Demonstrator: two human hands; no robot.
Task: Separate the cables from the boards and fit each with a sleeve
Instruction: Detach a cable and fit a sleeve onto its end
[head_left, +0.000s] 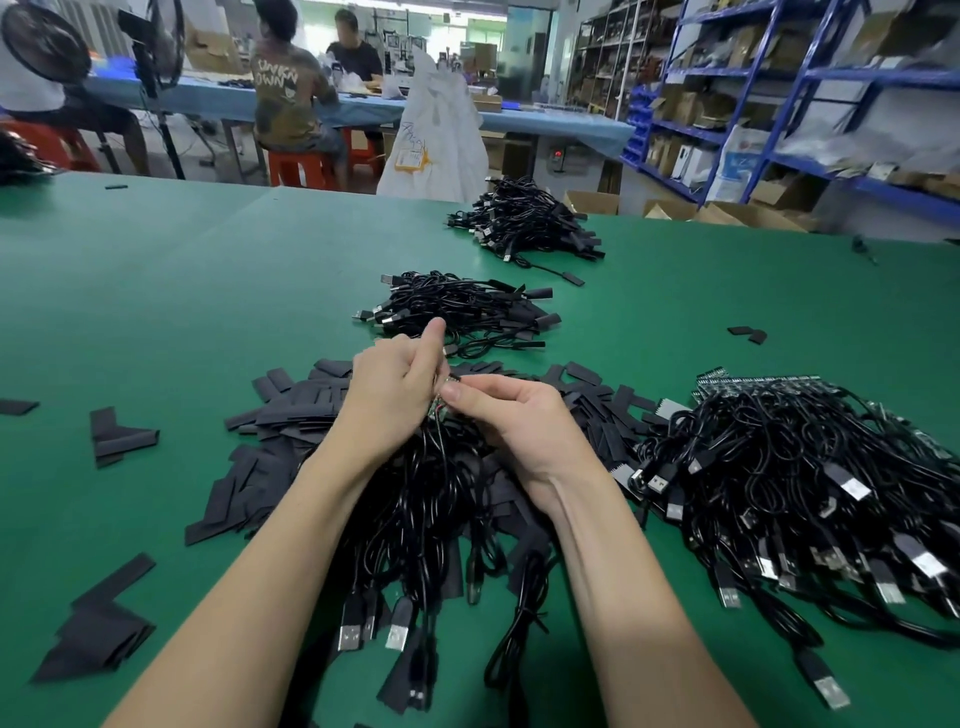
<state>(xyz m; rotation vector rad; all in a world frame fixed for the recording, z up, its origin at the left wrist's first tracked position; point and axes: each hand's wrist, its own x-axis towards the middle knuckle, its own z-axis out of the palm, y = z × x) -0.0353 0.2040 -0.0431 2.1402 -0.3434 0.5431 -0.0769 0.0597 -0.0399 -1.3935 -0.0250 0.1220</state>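
The cables hang bunched under my hands above the sleeves on the desk; left hand grips them, right hand pinches one board end, ready to separate.

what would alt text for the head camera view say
Two bare hands, left hand and right hand, pinch a small cable end together above a bundle of black USB cables on a green table. Flat black sleeves and more cable piles lie around.
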